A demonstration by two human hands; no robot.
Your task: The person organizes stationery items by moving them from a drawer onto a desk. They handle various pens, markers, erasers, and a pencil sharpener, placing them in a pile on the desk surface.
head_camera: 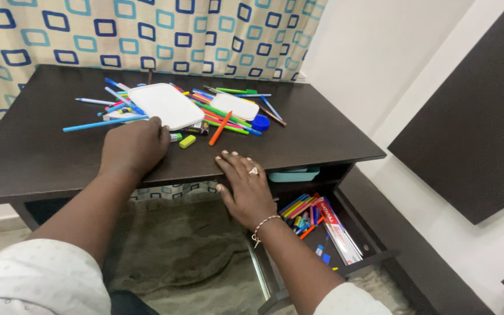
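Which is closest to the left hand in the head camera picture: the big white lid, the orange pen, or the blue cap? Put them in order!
From the left hand:
1. Big white lid, right at its fingertips.
2. Orange pen, farther right, mid-desk.
3. Blue cap, farthest right, beyond the pen.

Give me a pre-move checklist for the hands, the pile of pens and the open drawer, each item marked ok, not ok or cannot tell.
1. Left hand flat on the desk beside the large white lid, holding nothing: ok.
2. Right hand rests on the desk's front edge, empty: ok.
3. Drawer below is open, pens visible inside: ok.
4. Room left in the drawer: cannot tell.
5. Pile of pens gathered tidily: not ok, scattered.
6. Yellow eraser within easy reach: ok, it seems.
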